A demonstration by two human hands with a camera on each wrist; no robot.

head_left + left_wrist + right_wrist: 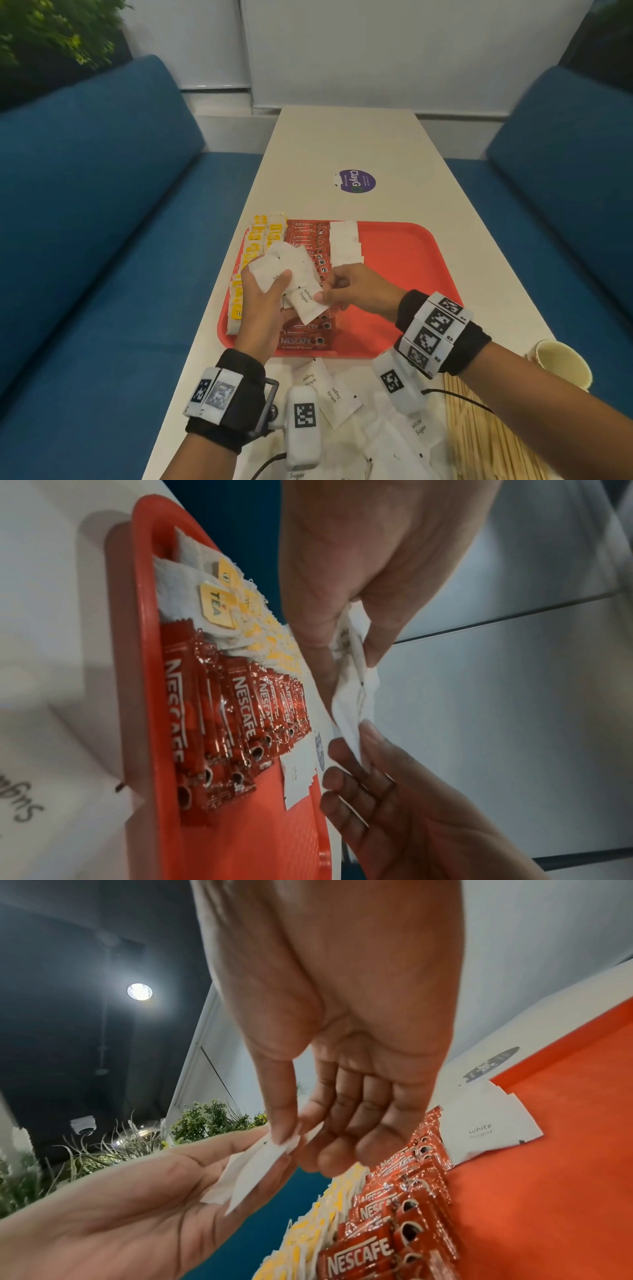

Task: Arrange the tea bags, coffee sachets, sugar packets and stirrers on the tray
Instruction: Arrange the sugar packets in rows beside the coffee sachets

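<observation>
A red tray (411, 260) lies on the table. It carries a column of yellow-tagged tea bags (255, 246) at its left, red Nescafe coffee sachets (310, 240) beside them, and white sugar packets (344, 245) further right. My left hand (265, 301) holds a fan of several white sugar packets (287, 270) above the tray's left part. My right hand (346, 291) pinches the corner of the lowest packet (306, 305) of that fan. In the right wrist view the thumb (281, 1123) presses on that packet (253, 1169).
More white sugar packets (337, 394) lie loose on the table at the near edge. Wooden stirrers (486, 435) lie in a bundle at the near right, next to a paper cup (561, 363). Blue sofas (102, 240) flank the table. A purple sticker (354, 181) sits past the tray.
</observation>
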